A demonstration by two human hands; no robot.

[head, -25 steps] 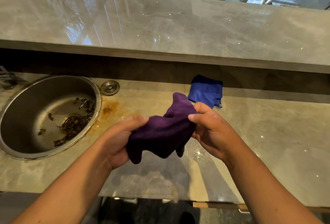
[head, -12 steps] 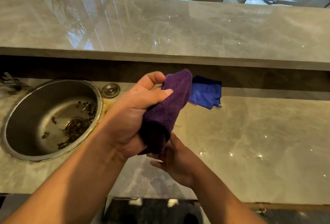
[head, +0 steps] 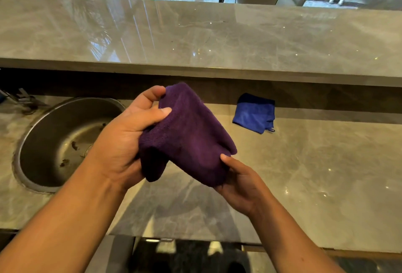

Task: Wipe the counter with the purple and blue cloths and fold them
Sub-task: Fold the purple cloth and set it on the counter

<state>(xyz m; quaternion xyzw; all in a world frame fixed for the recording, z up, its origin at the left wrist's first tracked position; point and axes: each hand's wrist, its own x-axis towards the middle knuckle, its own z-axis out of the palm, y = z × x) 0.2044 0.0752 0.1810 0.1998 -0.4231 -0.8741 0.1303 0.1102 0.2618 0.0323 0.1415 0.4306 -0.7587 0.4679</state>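
A purple cloth (head: 189,133) hangs bunched in the air above the grey marble counter (head: 315,175), held by both hands. My left hand (head: 126,140) grips its upper left part, thumb and fingers pinching the top edge. My right hand (head: 241,183) holds the lower right corner from underneath. A blue cloth (head: 254,114) lies folded on the counter at the back, against the dark wall, apart from both hands.
A round steel sink (head: 54,142) with dark debris is sunk into the counter at the left. A raised marble bar top (head: 195,38) runs across behind the counter. Plants and furniture stand beyond it. The counter's front edge is near my forearms.
The cloth went from stretched sideways, to gripped upright in my left hand, to spread between both hands now. My right hand moved from below the cloth out to its lower right corner.
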